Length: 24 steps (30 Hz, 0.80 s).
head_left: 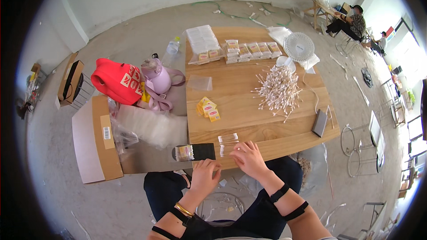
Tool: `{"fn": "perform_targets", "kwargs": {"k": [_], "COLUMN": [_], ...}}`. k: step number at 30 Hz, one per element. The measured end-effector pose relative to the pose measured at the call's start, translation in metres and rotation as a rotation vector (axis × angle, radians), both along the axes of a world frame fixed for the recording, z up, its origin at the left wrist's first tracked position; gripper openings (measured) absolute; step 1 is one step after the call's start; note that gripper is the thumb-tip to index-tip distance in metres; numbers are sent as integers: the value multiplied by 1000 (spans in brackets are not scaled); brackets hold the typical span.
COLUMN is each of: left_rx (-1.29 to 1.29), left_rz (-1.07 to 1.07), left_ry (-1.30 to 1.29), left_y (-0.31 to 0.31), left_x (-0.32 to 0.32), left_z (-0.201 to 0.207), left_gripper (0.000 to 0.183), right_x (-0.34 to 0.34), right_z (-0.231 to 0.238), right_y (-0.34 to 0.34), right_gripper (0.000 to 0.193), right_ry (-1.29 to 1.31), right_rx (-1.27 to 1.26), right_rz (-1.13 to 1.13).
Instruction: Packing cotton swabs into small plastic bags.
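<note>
Two small rows of white cotton swabs lie side by side near the table's front edge. My right hand is at the right end of the nearer row, its curled fingertips on the swabs and covering their ends. At the table edge, left of it, my left hand has its fingers and thumb apart, with nothing visible in it. Just beyond that hand lies a black pad. On the pad's left end rests a clear bag of swabs with a printed card.
A loose heap of swabs lies by a white fan. Yellow cards, filled packs and a grey power bank are on the table. To the left are an open carton, a red bag and a lilac bottle.
</note>
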<state>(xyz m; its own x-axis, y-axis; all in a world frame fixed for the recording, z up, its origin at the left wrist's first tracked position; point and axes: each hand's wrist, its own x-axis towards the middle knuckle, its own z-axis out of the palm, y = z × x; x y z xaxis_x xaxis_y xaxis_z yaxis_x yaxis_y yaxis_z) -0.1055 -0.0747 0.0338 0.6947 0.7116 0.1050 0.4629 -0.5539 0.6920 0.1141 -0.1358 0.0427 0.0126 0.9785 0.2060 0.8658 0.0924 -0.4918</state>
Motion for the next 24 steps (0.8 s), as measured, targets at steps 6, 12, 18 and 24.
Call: {"fn": "perform_targets", "kwargs": {"k": [6,12,18,24], "left_rx": [5,15,29,27], "left_rz": [19,9,11,12], "left_ry": [5,12,22,27], "left_y": [-4,-4,-5,-5], "left_x": [3,5,6,6], "left_z": [-2,-3,-5,-6], "left_gripper": [21,25,28,29], "right_x": [-5,-8,-11,-12], "right_z": [0,1,0,-3], "right_y": [-5,-3,2,2], "right_gripper": [30,28,25,22], "right_ry": [-40,-58,-77,-63], "right_rx": [-12,-9,29,15], "right_rz": [-23,-44,-68,-83]}}
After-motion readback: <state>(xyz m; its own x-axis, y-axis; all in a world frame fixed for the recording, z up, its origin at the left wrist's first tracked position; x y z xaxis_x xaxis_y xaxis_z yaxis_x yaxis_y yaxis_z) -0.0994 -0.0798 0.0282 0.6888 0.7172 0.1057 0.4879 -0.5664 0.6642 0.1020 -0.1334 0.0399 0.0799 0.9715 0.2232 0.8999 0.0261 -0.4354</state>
